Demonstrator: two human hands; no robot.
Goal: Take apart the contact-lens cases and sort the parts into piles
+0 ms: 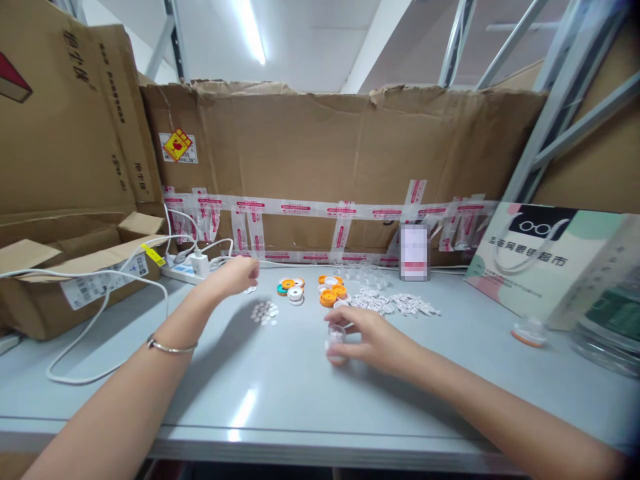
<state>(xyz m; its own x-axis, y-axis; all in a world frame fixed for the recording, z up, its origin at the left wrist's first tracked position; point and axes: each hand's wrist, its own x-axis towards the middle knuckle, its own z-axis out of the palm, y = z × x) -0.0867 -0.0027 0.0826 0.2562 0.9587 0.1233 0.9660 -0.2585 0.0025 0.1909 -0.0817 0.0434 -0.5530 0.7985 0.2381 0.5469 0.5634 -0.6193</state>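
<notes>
My right hand is closed around a small clear plastic cup with an orange base, close to the table surface. Small whitish bits seem to show inside, but they are blurred. Over on the left, my left hand has its fingers bunched together above a few white discs; whatever they grip is hidden. A pile of small white discs lies nearer to me. Round orange, white and teal caps sit in the middle, beside another group of orange and white caps.
Small white plastic pieces and clear plastic cups lie at the back. A phone leans against the cardboard wall. Cables and an open carton are left; a paper bag, clear piece and big bottle stand right.
</notes>
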